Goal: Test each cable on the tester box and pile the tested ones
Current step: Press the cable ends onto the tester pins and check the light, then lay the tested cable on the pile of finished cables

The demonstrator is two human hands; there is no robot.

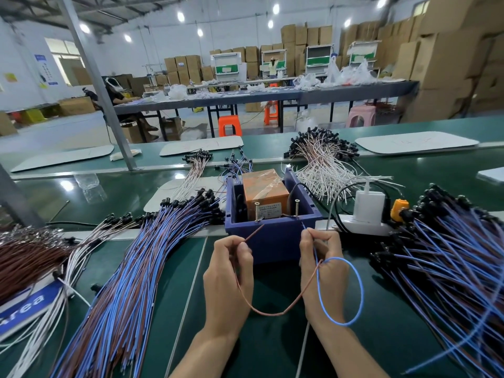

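Cable [268, 313], brown and blue strands, pinched at each end by left hand [229, 276] and right hand [321, 268]; bundles [131, 282] crowd both sides.

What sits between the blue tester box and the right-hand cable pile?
A white power strip with a white charger and an orange plug, in the head view.

A factory assembly hall: stacked cardboard boxes [447, 55] at upper right, long worktables [272, 96], cable bundles [131, 268] covering the green bench [272, 336].
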